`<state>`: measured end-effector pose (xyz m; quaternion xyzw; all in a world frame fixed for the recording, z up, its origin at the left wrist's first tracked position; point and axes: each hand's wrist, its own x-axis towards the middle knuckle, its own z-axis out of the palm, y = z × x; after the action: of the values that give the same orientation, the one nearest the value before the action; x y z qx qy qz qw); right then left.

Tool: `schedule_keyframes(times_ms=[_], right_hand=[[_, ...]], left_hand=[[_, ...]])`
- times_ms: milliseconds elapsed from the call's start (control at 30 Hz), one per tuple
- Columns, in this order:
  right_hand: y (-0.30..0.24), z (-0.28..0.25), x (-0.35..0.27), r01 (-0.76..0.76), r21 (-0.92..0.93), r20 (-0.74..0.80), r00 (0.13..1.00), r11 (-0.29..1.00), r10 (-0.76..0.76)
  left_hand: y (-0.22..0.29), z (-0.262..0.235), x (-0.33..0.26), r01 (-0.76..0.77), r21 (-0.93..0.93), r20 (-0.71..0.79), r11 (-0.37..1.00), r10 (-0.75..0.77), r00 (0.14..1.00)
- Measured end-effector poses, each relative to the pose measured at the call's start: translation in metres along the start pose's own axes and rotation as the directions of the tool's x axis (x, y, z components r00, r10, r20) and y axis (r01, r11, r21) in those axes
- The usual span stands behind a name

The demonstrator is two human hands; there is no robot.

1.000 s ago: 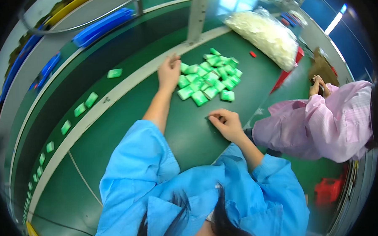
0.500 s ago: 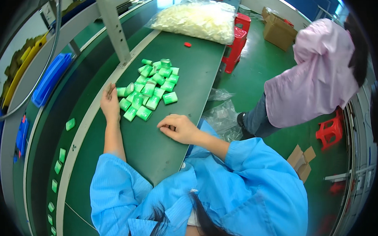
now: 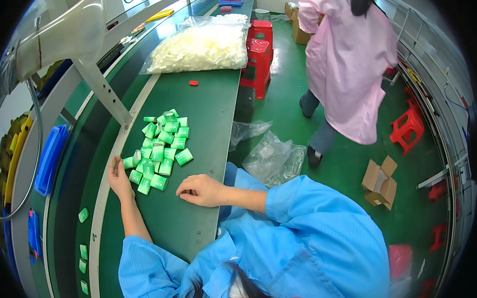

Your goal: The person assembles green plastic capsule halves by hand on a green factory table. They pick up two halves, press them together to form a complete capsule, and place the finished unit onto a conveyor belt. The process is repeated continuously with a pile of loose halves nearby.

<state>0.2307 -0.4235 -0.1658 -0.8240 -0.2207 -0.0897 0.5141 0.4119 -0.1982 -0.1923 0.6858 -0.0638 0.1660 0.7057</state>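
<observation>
Fingers curl on green table beside green blocks.

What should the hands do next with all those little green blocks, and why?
Probably the left hand should slide a little to the right and pick up the nearest green block. It lies open at the edge of the pile of green blocks, almost touching it, while the right hand rests empty on the green table.
</observation>
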Motion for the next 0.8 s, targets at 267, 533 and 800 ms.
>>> schedule_keyframes(times_ms=[267,533,800], right_hand=[[0.0,0.0,0.0,0.009,-0.002,-0.016,1.0,1.0,-0.009],[0.015,0.01,0.002,0.106,-0.023,-0.045,0.993,0.994,-0.107],[0.015,0.009,-0.001,0.077,0.034,-0.06,0.995,0.996,-0.075]], left_hand=[[-0.006,-0.002,0.002,0.004,-0.01,0.007,1.0,-0.004,1.0],[-0.018,-0.012,0.011,-0.028,0.052,0.024,0.998,0.027,0.999],[-0.015,-0.011,0.012,-0.008,0.016,0.058,1.0,0.007,0.998]])
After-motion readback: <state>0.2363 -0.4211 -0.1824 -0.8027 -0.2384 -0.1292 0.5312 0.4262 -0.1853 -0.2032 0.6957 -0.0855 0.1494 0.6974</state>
